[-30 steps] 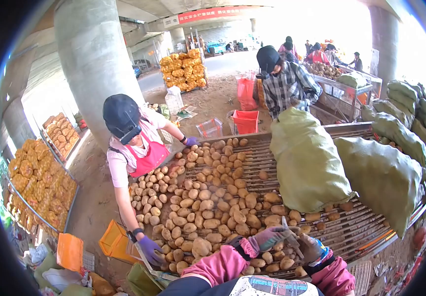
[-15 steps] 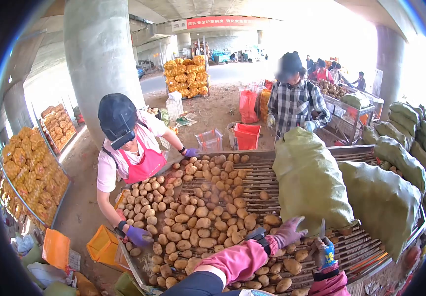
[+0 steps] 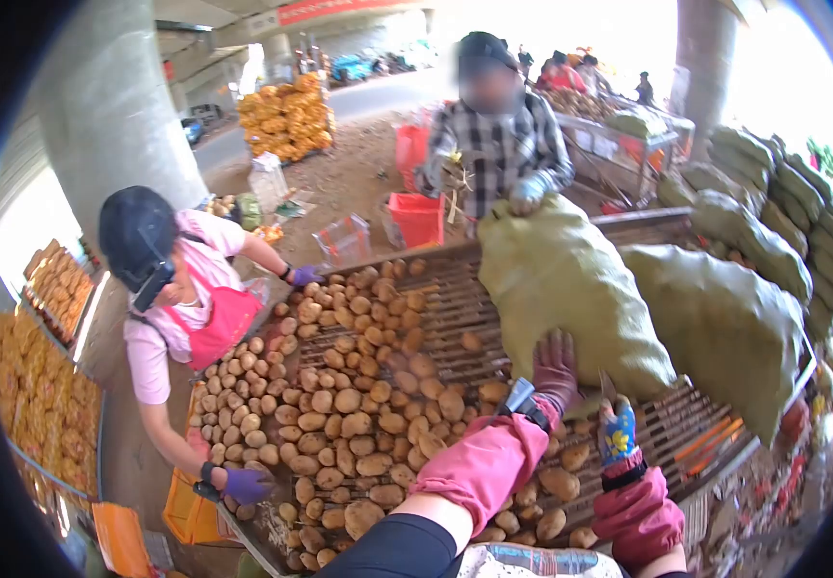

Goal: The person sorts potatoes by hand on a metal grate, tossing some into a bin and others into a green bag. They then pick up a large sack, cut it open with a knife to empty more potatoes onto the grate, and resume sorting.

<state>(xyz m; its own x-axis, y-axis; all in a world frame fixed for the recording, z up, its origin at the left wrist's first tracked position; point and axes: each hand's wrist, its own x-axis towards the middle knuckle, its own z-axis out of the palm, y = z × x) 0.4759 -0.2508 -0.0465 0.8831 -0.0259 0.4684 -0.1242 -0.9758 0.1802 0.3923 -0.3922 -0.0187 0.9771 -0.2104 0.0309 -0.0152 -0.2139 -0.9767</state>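
Observation:
A full green woven sack (image 3: pixel 580 289) stands on the slatted sorting table, leaning a little. My left hand (image 3: pixel 556 368), in a dark purple glove, lies against its lower side with the fingers stretched out. Just to the right, my right hand (image 3: pixel 619 433), in a blue flowered glove, is closed around a knife (image 3: pixel 607 387), whose blade points up at the sack's bottom edge. Many loose potatoes (image 3: pixel 358 424) lie left of and below my hands. Across the table, a person in a checked shirt rests a gloved hand (image 3: pixel 529 193) on the sack's top.
A second green sack (image 3: pixel 715 318) lies to the right, with stacked sacks (image 3: pixel 782 212) behind. At left, a person in a pink apron (image 3: pixel 228 328) has purple-gloved hands at the potatoes. Beyond the slatted table (image 3: pixel 455 323) stands a red crate (image 3: pixel 418 220).
My left hand has moved from beside the sack onto its side. The knife is now at the sack's bottom edge. The person opposite has come closer and put a hand on the sack's top.

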